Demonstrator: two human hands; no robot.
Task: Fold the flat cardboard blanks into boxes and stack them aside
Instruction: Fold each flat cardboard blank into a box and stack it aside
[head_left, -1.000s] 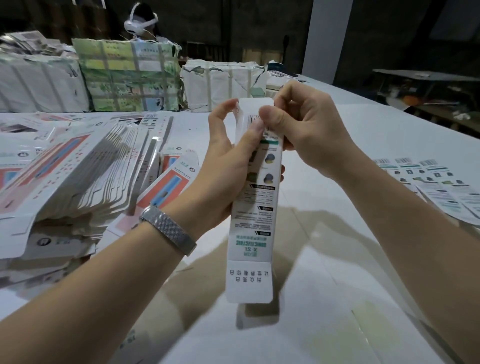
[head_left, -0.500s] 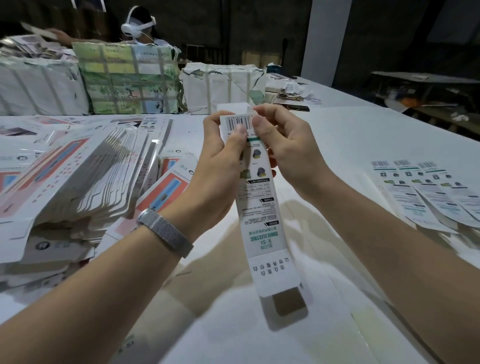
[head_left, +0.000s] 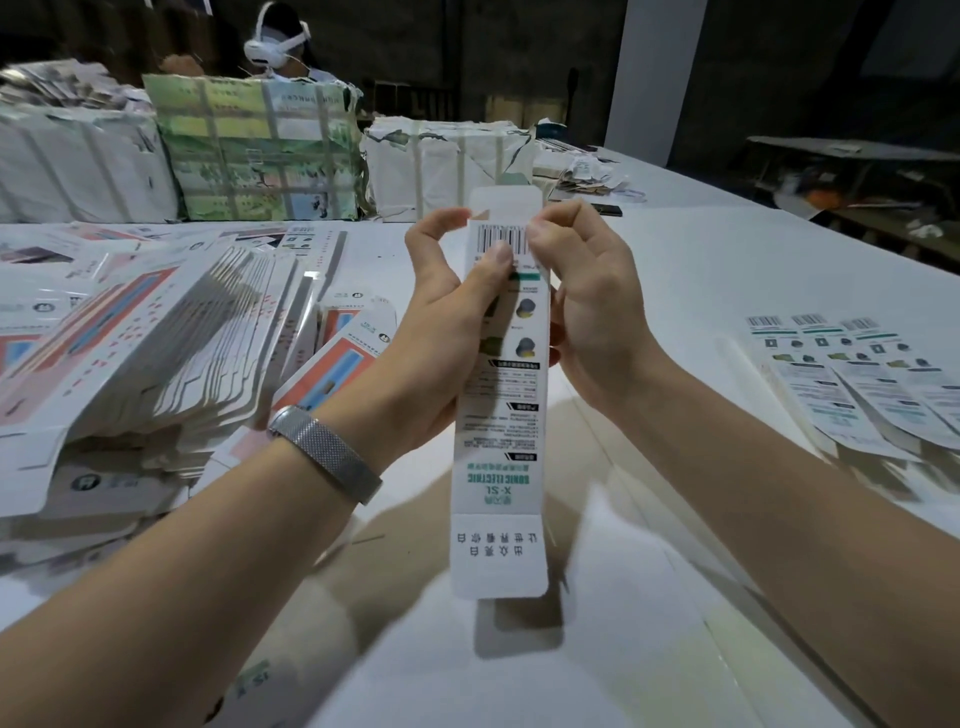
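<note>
A long narrow white box (head_left: 498, 467) with green print and a barcode hangs upright above the table, its bottom flap open toward me. My left hand (head_left: 447, 332) grips its upper left side, thumb pressed on the barcode panel. My right hand (head_left: 592, 306) pinches the upper right edge beside the top flap. A leaning pile of flat blanks (head_left: 150, 353) with red and blue print lies at the left. Three folded boxes (head_left: 852, 379) of the same print lie side by side at the right.
A white table (head_left: 691, 270) runs under everything. Wrapped bundles (head_left: 260, 150) stand along its far edge, and a person wearing a white headset (head_left: 278, 39) is behind them. Loose scraps (head_left: 587, 174) lie at the far right corner. A white pillar (head_left: 649, 78) rises behind.
The box has swung from tilted back to upright. My left thumb has slid onto the barcode panel, and my right fingers have shifted to the upper right edge.
</note>
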